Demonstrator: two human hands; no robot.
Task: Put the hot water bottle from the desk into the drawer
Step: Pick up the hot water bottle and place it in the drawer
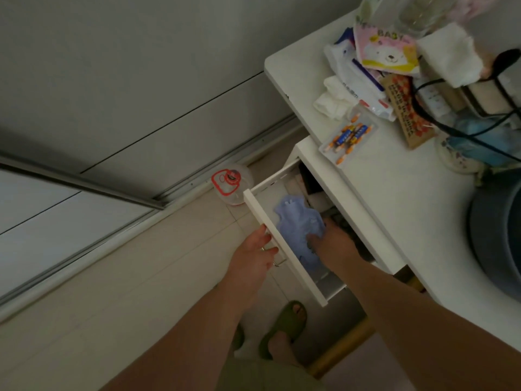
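The pale blue hot water bottle (298, 221) lies inside the open white drawer (282, 244) under the desk (394, 193). My right hand (332, 241) reaches into the drawer and its fingers rest on the bottle's lower part, gripping it. My left hand (253, 258) holds the drawer's front panel near its small metal handle. Part of the bottle is hidden under my right hand.
The desk top carries a battery pack (348, 136), tissue packs, a pink baby pouch (386, 50), black cables and a grey tub (499, 244) at the right edge. A clear plastic container (232, 184) stands on the floor by the sliding door track. My green slippers are below the drawer.
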